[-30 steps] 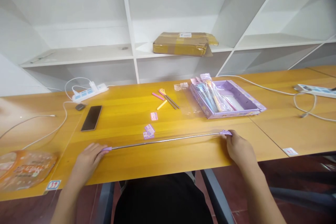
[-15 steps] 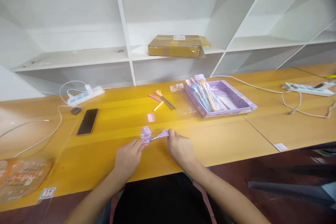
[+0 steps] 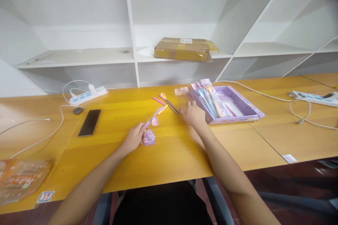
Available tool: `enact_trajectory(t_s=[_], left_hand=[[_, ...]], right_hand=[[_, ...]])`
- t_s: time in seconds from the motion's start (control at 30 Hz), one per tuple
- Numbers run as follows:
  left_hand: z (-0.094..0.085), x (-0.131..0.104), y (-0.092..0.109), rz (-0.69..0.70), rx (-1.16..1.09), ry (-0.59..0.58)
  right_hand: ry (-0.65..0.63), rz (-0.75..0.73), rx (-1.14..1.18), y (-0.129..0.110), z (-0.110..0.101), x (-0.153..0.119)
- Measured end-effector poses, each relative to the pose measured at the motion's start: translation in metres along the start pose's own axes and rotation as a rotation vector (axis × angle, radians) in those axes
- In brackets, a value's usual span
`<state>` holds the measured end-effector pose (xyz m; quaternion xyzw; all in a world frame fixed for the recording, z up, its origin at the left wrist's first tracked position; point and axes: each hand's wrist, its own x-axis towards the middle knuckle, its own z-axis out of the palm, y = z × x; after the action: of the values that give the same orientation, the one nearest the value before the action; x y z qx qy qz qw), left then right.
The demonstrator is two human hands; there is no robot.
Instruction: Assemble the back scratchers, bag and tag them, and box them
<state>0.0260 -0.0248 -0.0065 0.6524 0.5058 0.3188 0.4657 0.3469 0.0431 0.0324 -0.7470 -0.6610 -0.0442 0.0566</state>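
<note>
My left hand (image 3: 135,137) is closed around the handle of a small purple back scratcher (image 3: 151,119) with a metal shaft, its claw head pointing away to the upper right. Beside that hand lie small purple-and-pink printed cards (image 3: 150,136), and another card (image 3: 155,121) is just beyond the shaft. My right hand (image 3: 194,113) rests over the table left of the purple box, fingers bent and apart. Its thumb side is by the ends of the metal shafts (image 3: 173,106) of a yellow-and-pink back scratcher (image 3: 163,96). Whether they touch is unclear.
The purple box (image 3: 237,119) holds bagged back scratchers (image 3: 211,100). Nearby lie a pink stick (image 3: 158,100), a yellow stick (image 3: 162,109) and clear wrappers (image 3: 181,91). To the left are a phone (image 3: 89,123), a power strip (image 3: 89,95) and cables. A cardboard box (image 3: 182,49) sits on the shelf.
My right hand has left the purple back scratcher's claw end and moved right and away from me, towards the purple box. My left hand has tilted the back scratcher so its head points further away.
</note>
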Motion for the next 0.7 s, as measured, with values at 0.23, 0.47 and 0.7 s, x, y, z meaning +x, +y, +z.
enact_trajectory(t_s=[0.23, 0.47, 0.7], left_hand=[[0.015, -0.01, -0.016, 0.046, -0.328, -0.073], [0.016, -0.012, -0.015, 0.056, -0.269, -0.02], [0.015, -0.014, -0.016, 0.087, -0.27, -0.005]], right_hand=[[-0.046, 0.014, 0.005, 0.015, 0.036, 0.001], [-0.077, -0.003, 0.011, 0.02, 0.037, 0.008], [0.011, -0.035, 0.014, 0.02, 0.049, 0.006]])
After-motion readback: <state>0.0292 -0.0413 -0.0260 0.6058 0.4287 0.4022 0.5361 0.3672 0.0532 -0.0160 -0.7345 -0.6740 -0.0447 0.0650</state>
